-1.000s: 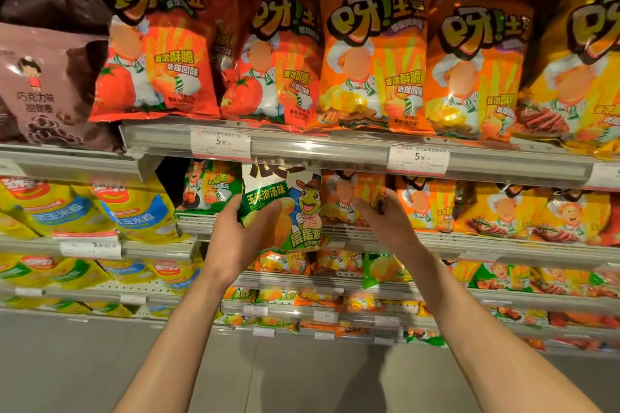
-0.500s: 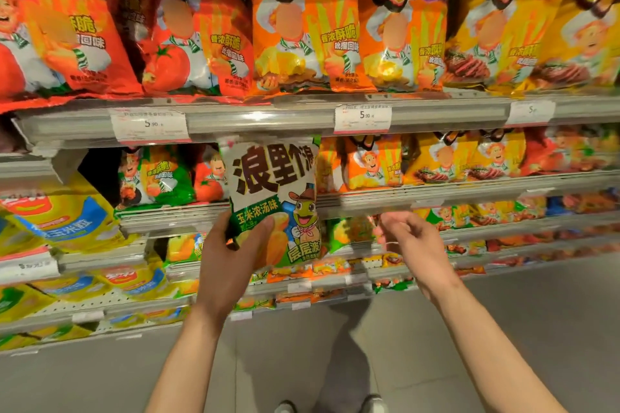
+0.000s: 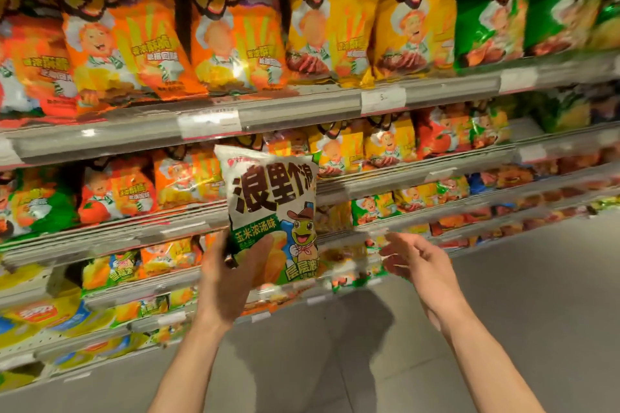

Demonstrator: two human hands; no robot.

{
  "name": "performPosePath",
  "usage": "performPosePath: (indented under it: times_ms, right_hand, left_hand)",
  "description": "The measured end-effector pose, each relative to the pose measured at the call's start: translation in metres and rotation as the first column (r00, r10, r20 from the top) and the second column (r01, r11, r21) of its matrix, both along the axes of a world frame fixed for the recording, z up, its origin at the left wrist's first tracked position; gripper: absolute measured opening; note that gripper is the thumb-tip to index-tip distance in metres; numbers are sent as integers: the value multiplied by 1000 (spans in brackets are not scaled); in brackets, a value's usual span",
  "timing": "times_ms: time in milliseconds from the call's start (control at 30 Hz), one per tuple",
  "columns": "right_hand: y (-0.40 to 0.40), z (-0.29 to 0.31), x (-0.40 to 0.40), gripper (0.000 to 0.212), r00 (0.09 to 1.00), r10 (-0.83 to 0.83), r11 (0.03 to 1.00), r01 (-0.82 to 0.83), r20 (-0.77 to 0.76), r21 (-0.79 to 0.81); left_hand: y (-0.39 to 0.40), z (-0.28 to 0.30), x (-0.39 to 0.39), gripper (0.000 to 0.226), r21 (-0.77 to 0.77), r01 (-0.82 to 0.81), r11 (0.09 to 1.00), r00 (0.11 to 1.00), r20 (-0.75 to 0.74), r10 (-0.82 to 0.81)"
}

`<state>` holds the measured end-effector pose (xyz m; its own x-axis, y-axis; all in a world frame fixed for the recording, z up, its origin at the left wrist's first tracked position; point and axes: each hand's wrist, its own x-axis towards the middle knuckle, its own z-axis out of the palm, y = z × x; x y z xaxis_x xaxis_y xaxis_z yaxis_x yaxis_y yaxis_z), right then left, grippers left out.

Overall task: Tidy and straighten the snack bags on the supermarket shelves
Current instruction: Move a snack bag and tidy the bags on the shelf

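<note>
My left hand (image 3: 231, 275) grips the lower left corner of a white and green snack bag (image 3: 271, 198) with a cartoon frog in a cowboy hat, held upright in front of the shelves, clear of them. My right hand (image 3: 416, 261) hangs beside it to the right with fingers loosely spread, holding nothing. Behind, the top shelf (image 3: 302, 107) carries large orange snack bags (image 3: 231, 30), yellow snack bags (image 3: 328, 23) and green snack bags (image 3: 486, 10) standing in a row. The second shelf (image 3: 402, 178) holds smaller bags of the same brand.
Lower shelves at the left hold yellow and blue bags (image 3: 43, 315). White price tags (image 3: 209, 124) sit along the shelf rails. Grey floor (image 3: 503, 312) spreads below and to the right of the shelving. The picture is blurred by motion.
The white and green bag has come out of the second shelf and is now held free in front of it. My right hand left the shelf and opened. The view swung right.
</note>
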<state>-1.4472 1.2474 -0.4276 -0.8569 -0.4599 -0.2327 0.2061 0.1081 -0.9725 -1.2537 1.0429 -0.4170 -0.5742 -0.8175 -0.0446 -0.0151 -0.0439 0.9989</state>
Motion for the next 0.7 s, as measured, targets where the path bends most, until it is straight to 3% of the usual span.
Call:
performPosePath:
  times_ms: [67, 167, 367, 700]
  right_hand:
    - [29, 7, -22, 15, 999, -7, 998, 10, 51, -54]
    - [70, 12, -57, 11, 994, -46, 995, 54, 95, -81]
    - [148, 9, -118, 14, 982, -166, 983, 171, 88, -63]
    - [226, 23, -209, 23, 950, -312, 949, 312, 14, -32]
  left_hand:
    - [28, 7, -28, 19, 8, 14, 1000, 1000, -20, -13]
    - [68, 15, -68, 17, -116, 30, 993, 999, -26, -34]
    - [119, 15, -140, 35, -181, 80, 980, 996, 43, -73]
    - [180, 35, -287, 21, -24, 327, 945, 942, -76, -328]
